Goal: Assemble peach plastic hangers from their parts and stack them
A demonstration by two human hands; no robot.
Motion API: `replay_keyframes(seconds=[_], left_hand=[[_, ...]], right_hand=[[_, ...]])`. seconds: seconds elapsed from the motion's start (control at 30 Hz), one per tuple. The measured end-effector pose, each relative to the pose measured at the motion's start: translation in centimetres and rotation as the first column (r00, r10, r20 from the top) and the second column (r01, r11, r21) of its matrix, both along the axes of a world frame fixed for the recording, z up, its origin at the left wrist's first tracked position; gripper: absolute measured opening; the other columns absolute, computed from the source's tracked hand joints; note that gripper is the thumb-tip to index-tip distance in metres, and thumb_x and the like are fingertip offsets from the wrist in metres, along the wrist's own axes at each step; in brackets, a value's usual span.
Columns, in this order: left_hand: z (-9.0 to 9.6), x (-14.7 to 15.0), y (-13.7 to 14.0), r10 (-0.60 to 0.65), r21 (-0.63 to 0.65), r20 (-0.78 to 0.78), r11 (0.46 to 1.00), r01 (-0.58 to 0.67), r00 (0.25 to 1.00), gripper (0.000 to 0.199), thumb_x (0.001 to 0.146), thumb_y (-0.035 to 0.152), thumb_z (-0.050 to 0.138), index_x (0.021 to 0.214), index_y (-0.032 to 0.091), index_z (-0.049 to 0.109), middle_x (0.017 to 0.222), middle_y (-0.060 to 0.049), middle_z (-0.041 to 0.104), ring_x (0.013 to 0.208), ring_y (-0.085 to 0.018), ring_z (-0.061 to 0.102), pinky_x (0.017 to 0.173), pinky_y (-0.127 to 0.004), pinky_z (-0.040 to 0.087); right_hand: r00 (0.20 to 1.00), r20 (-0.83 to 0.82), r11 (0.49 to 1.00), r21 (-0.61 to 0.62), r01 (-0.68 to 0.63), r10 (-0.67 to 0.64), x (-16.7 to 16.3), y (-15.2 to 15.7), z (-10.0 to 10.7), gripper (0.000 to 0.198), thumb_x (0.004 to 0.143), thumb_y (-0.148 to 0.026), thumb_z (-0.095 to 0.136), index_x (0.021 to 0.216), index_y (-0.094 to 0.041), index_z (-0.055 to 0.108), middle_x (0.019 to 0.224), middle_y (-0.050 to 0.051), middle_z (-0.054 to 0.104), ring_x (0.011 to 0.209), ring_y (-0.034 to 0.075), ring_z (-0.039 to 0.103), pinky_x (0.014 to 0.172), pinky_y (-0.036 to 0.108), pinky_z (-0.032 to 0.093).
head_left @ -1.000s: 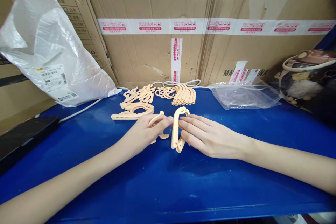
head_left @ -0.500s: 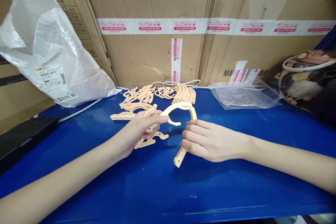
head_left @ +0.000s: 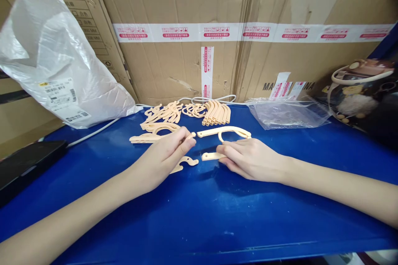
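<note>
My right hand (head_left: 248,157) is closed around a cream plastic folding hanger (head_left: 224,131). Two arms of it stick out leftward, the upper one above my fingers and the lower one (head_left: 211,156) below them, with part of a curved hook between. Facing it, my left hand (head_left: 169,151) pinches a small cream plastic piece (head_left: 193,134); only its tip shows past thumb and forefinger. A gap separates this piece from the hanger. Beneath my left hand a curved cream part (head_left: 189,160) lies on the blue table, partly covered.
Behind my hands lie hook-shaped parts (head_left: 166,112), curved hanger arms (head_left: 217,112) and stacked cream pieces (head_left: 146,138). A white plastic mailer (head_left: 62,58) and a black device (head_left: 31,165) are at left. A clear bag (head_left: 289,114) lies back right. Cardboard boxes (head_left: 174,0) wall the back.
The hanger, earlier gripped by both hands and spread in an arch, is now folded in my right hand with its arms pointing left. My left hand has turned, holding a small piece apart from it.
</note>
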State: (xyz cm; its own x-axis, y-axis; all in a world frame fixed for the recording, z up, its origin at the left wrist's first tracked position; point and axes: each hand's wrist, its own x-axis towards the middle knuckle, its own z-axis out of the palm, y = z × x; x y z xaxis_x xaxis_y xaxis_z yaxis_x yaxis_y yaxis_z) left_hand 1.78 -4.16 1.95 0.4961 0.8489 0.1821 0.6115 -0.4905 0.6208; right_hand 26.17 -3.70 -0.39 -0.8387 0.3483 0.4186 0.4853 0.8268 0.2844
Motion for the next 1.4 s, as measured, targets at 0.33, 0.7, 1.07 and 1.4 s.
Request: replay_keyframes(seconds=[0.33, 0.7, 1.07, 1.4], left_hand=[[-0.3, 0.9, -1.1, -0.160, 0.069, -0.261, 0.981, 0.184, 0.952, 0.031, 0.101, 0.038, 0.023, 0.078, 0.022, 0.036, 0.065, 0.006, 0.049, 0.059, -0.013, 0.049, 0.056, -0.024, 0.031], [-1.0, 0.5, -0.7, -0.130, 0.252, -0.452, 0.930, 0.266, 0.882, 0.036, 0.096, 0.052, 0.037, 0.075, 0.023, 0.035, 0.054, 0.006, 0.044, 0.045, -0.014, 0.045, 0.047, -0.022, 0.021], [-0.8, 0.8, -0.8, -0.132, 0.207, -0.402, 0.951, 0.230, 0.906, 0.035, 0.099, 0.047, 0.031, 0.073, 0.023, 0.030, 0.054, 0.006, 0.042, 0.045, -0.013, 0.042, 0.047, -0.023, 0.021], [-0.8, 0.8, -0.7, -0.154, 0.233, -0.375, 0.939, 0.253, 0.914, 0.036, 0.099, 0.047, 0.031, 0.074, 0.022, 0.037, 0.055, 0.006, 0.044, 0.046, -0.013, 0.043, 0.047, -0.023, 0.024]], right_hand=[[0.997, -0.072, 0.992, 0.125, 0.004, 0.005, 0.1, -0.2, -0.2, 0.034, 0.102, -0.029, 0.027, 0.091, -0.016, 0.056, 0.068, -0.001, 0.064, 0.049, 0.010, 0.053, 0.051, 0.025, 0.036], [0.993, -0.094, 0.978, 0.201, -0.051, 0.071, -0.2, -0.4, 0.2, 0.037, 0.102, -0.031, 0.034, 0.090, -0.015, 0.064, 0.064, -0.003, 0.063, 0.050, 0.009, 0.051, 0.052, 0.025, 0.037], [0.992, -0.119, 0.979, 0.202, -0.008, 0.032, -0.2, -0.3, 0.3, 0.034, 0.101, -0.033, 0.038, 0.093, -0.017, 0.066, 0.065, -0.003, 0.065, 0.048, 0.008, 0.050, 0.051, 0.025, 0.036], [0.988, -0.137, 0.990, 0.134, -0.052, 0.070, 0.1, -0.1, 0.3, 0.034, 0.101, -0.035, 0.038, 0.096, -0.016, 0.066, 0.070, -0.001, 0.068, 0.053, 0.010, 0.057, 0.053, 0.024, 0.041]])
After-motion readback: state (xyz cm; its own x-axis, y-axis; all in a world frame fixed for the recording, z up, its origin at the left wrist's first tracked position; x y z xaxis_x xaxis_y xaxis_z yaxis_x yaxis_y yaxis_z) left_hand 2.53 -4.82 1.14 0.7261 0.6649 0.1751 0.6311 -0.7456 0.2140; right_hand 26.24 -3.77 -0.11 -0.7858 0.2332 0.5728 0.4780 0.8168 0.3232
